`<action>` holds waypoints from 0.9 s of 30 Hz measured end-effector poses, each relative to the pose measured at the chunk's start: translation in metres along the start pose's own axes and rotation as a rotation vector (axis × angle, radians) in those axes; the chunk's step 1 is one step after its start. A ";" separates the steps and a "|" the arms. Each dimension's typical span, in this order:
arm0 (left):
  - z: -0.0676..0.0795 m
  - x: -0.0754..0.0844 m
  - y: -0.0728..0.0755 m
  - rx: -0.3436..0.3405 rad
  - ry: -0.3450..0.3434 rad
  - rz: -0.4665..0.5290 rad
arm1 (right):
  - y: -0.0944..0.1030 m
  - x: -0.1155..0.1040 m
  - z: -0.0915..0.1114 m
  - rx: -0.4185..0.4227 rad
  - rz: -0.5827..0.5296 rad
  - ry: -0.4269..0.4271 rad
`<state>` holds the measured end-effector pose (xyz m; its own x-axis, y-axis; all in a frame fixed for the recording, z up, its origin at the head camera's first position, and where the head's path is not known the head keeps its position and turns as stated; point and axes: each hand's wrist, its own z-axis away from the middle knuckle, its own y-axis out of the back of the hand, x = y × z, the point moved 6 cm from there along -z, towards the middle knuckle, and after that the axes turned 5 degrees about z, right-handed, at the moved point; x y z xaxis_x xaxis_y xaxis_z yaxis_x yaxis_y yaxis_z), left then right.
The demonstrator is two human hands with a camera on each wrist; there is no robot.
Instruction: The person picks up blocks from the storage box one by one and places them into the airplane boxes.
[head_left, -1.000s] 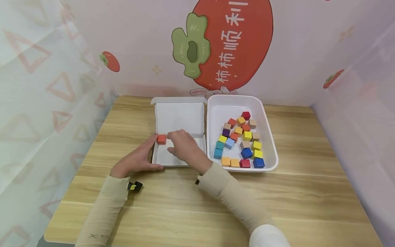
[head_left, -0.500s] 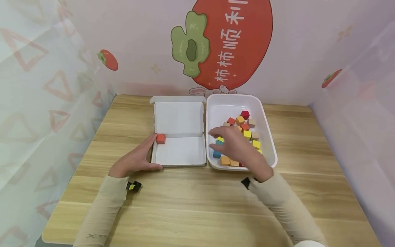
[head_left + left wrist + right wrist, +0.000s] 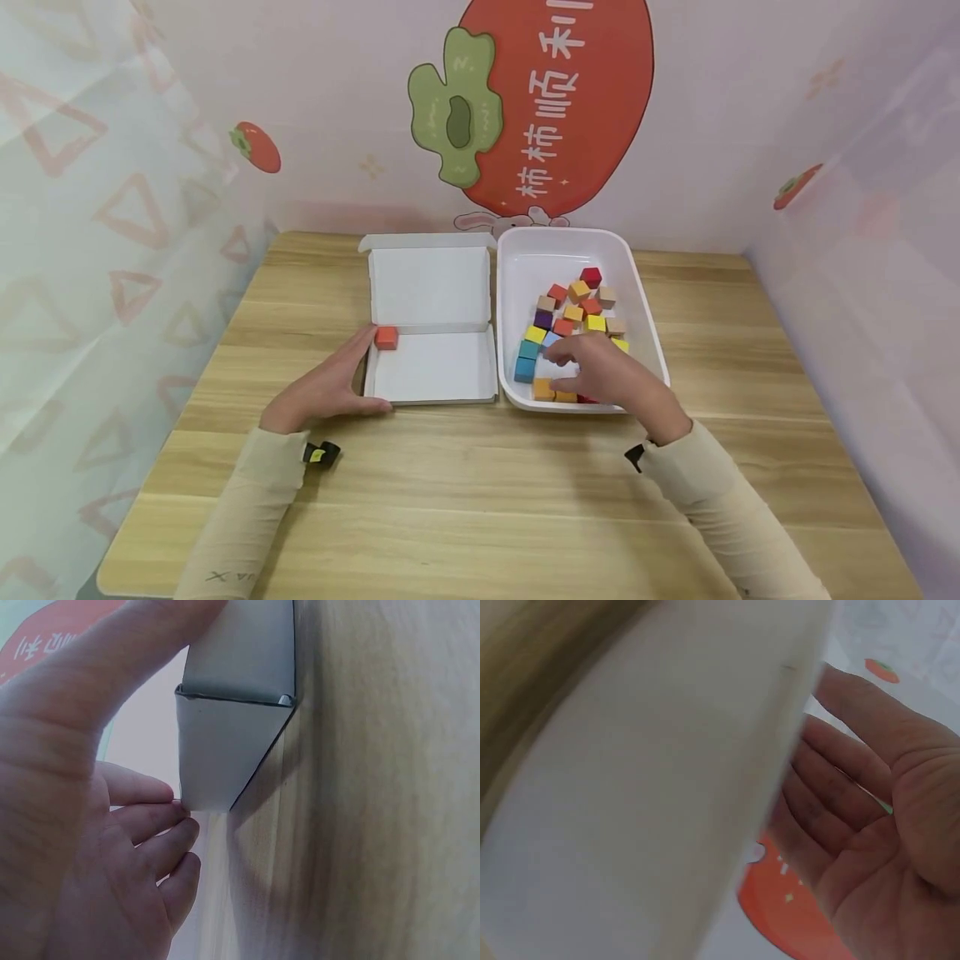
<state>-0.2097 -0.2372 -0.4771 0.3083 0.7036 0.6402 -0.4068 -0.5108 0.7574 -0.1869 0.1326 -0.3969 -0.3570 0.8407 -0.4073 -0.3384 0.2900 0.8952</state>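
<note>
A shallow white cardboard box (image 3: 435,367) lies with its lid raised at the back. One orange-red block (image 3: 386,337) sits in its back left corner. My left hand (image 3: 326,390) rests against the box's left side, with the thumb along the front wall; the left wrist view shows the fingertips touching the box (image 3: 232,742). My right hand (image 3: 603,371) reaches over the front of the white plastic tray (image 3: 517,258), thumb and fingers apart above an orange block (image 3: 543,389). I see nothing held in it. In the right wrist view, the tray wall (image 3: 645,780) hides the fingertips.
Several loose coloured blocks lie in the tray, among them a purple block (image 3: 543,319), a teal block (image 3: 525,369) and a dark red block (image 3: 591,277). Tray and box stand side by side on the wooden table (image 3: 450,500). A wall (image 3: 337,108) rises behind.
My right hand has moved right from inside the box, beside the orange-red block, to over the tray, then lower toward its front. The left hand has kept its place at the box.
</note>
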 end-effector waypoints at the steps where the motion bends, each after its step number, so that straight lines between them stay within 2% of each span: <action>1: 0.000 0.000 0.000 -0.003 -0.004 0.001 | -0.004 0.002 -0.001 -0.015 0.007 0.007; 7: -0.001 0.002 0.001 -0.007 -0.014 -0.010 | -0.022 0.007 -0.011 -0.095 0.030 0.074; 12: -0.001 0.001 0.001 0.004 -0.013 -0.014 | -0.028 0.010 -0.016 -0.111 0.035 0.099; 21: -0.002 0.003 0.007 0.001 -0.004 -0.039 | -0.022 0.010 -0.016 -0.086 0.048 0.072; 27: -0.006 0.006 0.012 -0.001 -0.024 -0.073 | -0.014 0.009 -0.013 -0.083 0.030 0.027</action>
<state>-0.2180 -0.2363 -0.4648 0.3576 0.7272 0.5859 -0.3835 -0.4577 0.8021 -0.1963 0.1298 -0.4157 -0.3913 0.8353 -0.3862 -0.3978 0.2249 0.8895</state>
